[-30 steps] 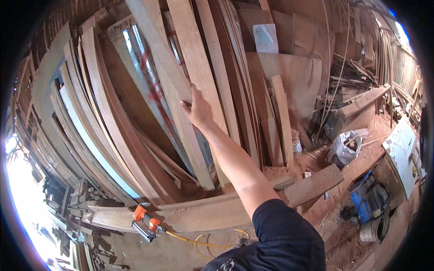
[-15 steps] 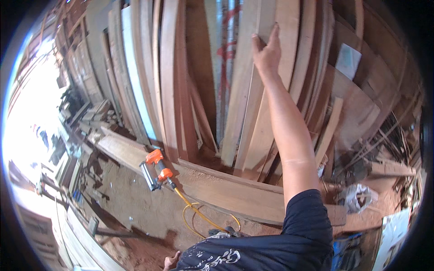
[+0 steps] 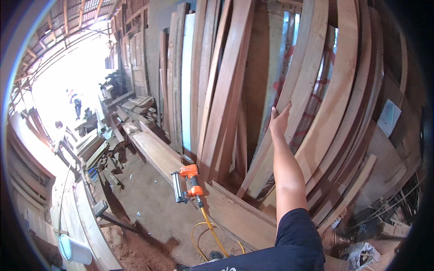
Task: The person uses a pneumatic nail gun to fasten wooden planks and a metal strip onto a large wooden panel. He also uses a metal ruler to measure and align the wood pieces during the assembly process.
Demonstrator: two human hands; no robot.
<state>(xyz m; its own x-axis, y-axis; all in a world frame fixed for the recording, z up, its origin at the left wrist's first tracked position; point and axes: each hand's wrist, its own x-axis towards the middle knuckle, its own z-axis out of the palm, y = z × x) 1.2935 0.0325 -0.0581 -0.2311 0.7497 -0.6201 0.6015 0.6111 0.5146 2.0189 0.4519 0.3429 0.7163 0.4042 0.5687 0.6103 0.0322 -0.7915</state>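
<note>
My right hand (image 3: 280, 121) reaches up and forward to a long wooden board (image 3: 296, 90) in the row leaning on the wall. Its thumb lies at the board's left edge and the fingers close against it, partly hidden. That board tilts to the left, with a gap between it and the wide pale board (image 3: 337, 101) on its right. An orange and black nail gun (image 3: 194, 183) lies on a low, dusty plank (image 3: 235, 214) below, joined to a yellow air hose (image 3: 210, 226). My left hand is out of view.
Several more boards (image 3: 224, 90) lean along the wall, left and right. Offcuts (image 3: 138, 106) are piled at the far left, near a bright opening where a person (image 3: 77, 106) stands. A pale bucket (image 3: 74, 249) sits lower left; a clear plastic bag (image 3: 359, 255) lies lower right.
The view has swung left. The board at my right hand has come away from its right-hand neighbour, opening a gap. My left hand has dropped out of view.
</note>
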